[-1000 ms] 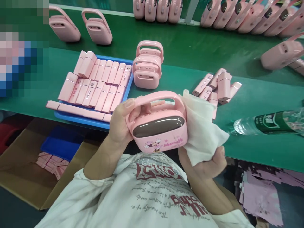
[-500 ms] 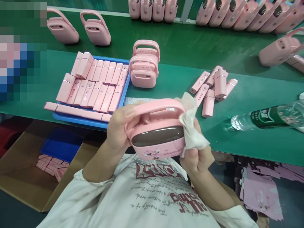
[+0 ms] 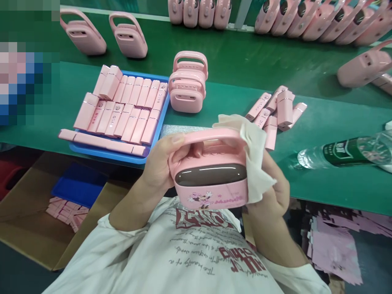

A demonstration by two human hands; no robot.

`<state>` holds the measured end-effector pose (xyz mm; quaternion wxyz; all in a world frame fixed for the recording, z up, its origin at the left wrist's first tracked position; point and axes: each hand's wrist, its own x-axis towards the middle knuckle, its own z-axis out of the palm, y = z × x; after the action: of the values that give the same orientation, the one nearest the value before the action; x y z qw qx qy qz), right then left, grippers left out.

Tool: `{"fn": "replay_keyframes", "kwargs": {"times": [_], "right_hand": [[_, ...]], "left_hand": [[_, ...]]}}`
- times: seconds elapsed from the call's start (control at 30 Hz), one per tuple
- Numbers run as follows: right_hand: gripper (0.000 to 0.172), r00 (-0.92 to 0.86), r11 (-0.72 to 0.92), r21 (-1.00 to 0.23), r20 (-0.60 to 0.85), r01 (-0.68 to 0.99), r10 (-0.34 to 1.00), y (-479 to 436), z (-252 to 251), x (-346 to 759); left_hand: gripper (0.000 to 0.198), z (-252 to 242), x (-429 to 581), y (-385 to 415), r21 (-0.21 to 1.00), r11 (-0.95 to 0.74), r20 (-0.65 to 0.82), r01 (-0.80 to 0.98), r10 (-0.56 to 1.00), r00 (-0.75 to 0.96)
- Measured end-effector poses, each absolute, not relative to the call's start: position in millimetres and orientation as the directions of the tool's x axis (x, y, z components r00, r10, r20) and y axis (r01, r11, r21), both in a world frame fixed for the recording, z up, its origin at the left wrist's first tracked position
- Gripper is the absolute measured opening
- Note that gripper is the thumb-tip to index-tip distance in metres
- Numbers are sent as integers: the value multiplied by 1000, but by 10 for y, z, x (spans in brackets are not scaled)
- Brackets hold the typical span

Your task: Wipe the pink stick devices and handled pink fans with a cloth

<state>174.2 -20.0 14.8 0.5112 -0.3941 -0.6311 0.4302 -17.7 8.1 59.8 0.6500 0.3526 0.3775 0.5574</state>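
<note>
Held crosswise before me, a pink handled device [image 3: 211,176] runs left to right: my left hand [image 3: 157,163] clasps 1 end, my right hand [image 3: 277,190] holds white cloth [image 3: 256,167] against the other.

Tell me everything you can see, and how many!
Flat table: 1, green, middle
Rounded plastic handled case: 1, pink, held centre
Thin cloth: 1, white, against held case
Matching cases: many, pink, middle and back
Open cardboard box: 1, brown, lower left
Shallow plastic trays: 2, blue, table and box
Slim rectangular bars: many, pink, tray, pile, box
Clear plastic bottle: 1, green-labelled, right
Flat printed sheets: several, pink, lower right
Speckled sheet: 1, grey, behind case
Printed shirt: 1, white, bottom
Left hand: 1, bare, on handle
Right hand: 1, bare, on cloth
</note>
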Motion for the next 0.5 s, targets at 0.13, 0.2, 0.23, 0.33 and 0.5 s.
{"fn": "replay_keyframes", "kwargs": {"times": [0.13, 0.2, 0.23, 0.33, 0.5], "right_hand": [[44, -268, 328, -945, 320, -14, 909, -63, 320, 1734], [51, -323, 306, -951, 279, 37, 904, -36, 404, 1724], [56, -346, 300, -951, 258, 73, 902, -28, 445, 1718], [66, -374, 298, -938, 216, 176, 902, -5, 534, 1709], [46, -375, 284, -956, 238, 73, 896, 28, 410, 1765]], "left_hand": [[44, 632, -141, 32, 858, 179, -172, -481, 983, 60], [42, 639, -134, 22, 863, 213, -204, -459, 976, 70], [41, 639, -135, 21, 870, 217, -206, -444, 976, 72], [36, 632, -152, 30, 893, 197, -181, -405, 980, 78], [38, 633, -188, 46, 841, 302, -265, -449, 953, 144]]}}
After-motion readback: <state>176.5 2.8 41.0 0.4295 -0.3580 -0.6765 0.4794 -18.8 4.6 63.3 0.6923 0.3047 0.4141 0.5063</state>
